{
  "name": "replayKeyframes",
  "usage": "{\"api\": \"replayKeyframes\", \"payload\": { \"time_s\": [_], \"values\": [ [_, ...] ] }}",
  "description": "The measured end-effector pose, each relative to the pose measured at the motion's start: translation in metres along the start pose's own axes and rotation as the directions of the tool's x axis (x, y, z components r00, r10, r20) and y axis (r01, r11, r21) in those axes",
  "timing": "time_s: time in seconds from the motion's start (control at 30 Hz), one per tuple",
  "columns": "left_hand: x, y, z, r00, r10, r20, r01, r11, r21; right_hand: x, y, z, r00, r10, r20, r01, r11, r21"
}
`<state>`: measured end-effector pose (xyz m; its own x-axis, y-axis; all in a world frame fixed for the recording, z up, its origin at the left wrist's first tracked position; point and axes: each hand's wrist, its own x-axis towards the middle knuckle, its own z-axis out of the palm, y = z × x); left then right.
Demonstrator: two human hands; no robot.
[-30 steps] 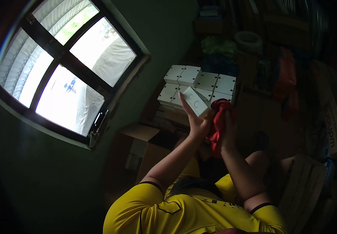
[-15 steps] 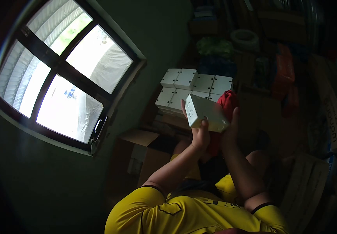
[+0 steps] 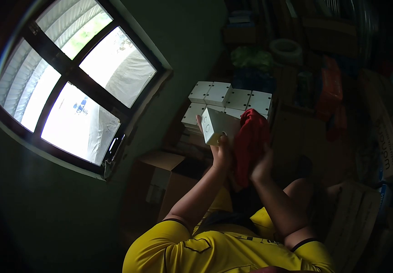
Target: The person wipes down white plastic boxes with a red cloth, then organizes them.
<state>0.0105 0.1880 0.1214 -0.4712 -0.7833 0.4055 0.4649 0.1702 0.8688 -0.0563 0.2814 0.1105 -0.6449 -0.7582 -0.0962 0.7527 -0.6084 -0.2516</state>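
A white box (image 3: 211,128) with round marks on its narrow side is tilted in the grip of my left hand (image 3: 222,150), thumb along its lower edge. Against the right end of the box hangs a red cloth (image 3: 250,145), which my right hand (image 3: 263,164) holds from the right and below. The cloth covers that end of the box. Some fingers of my right hand are hidden behind the cloth. Just beyond, similar white boxes (image 3: 219,93) with small dark dots stand stacked in rows.
An open cardboard box (image 3: 162,160) is at my left, under a bright window (image 3: 76,86). Printed cartons (image 3: 387,150) lean at the right. Farther back are orange packages (image 3: 329,86), a pale roll (image 3: 285,49) and a green plastic bag (image 3: 251,58).
The white box has shifted left. My right hand has moved down, and the red cloth now hangs spread out in front of the box's right end.
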Motion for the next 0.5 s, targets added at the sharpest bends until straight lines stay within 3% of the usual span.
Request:
{"api": "replayKeyframes", "payload": {
  "time_s": [0.03,0.07,0.13,0.2,0.3,0.33,0.4,0.43,0.5],
  "values": [
    [-0.001,0.004,0.001,1.000,-0.021,-0.013,0.021,1.000,-0.005,0.005,0.002,-0.010,0.989,-0.142,0.049,0.150,0.911,-0.385],
    [-0.003,0.008,0.002,0.999,-0.044,-0.025,0.044,0.999,-0.009,0.010,0.001,-0.014,0.956,-0.252,0.148,0.282,0.659,-0.697],
    [-0.011,0.014,0.011,0.990,-0.137,-0.039,0.133,0.988,-0.083,0.014,0.001,-0.022,0.930,-0.301,0.210,0.340,0.487,-0.805],
    [-0.009,0.009,0.013,0.991,-0.118,-0.067,0.115,0.993,-0.040,0.006,-0.015,0.017,0.966,-0.240,0.092,0.251,0.803,-0.540],
    [-0.019,0.015,0.012,0.938,-0.330,0.106,0.346,0.865,-0.365,0.025,-0.011,-0.017,0.957,-0.261,0.128,0.290,0.809,-0.512],
    [-0.022,0.015,0.011,0.937,-0.325,0.129,0.350,0.861,-0.369,0.029,-0.013,-0.022,0.976,-0.193,0.104,0.219,0.894,-0.391],
    [-0.028,0.014,0.012,0.934,-0.314,0.169,0.355,0.856,-0.377,0.029,-0.020,-0.010,0.995,-0.042,0.088,0.053,0.991,-0.125],
    [-0.029,0.014,0.017,0.948,-0.307,0.083,0.317,0.892,-0.323,0.020,-0.028,-0.003,0.985,0.146,0.090,-0.149,0.988,0.031],
    [-0.026,0.008,0.016,0.988,-0.136,0.071,0.149,0.962,-0.230,0.015,-0.024,0.001,0.946,0.177,0.271,-0.212,0.972,0.105]
  ]
}}
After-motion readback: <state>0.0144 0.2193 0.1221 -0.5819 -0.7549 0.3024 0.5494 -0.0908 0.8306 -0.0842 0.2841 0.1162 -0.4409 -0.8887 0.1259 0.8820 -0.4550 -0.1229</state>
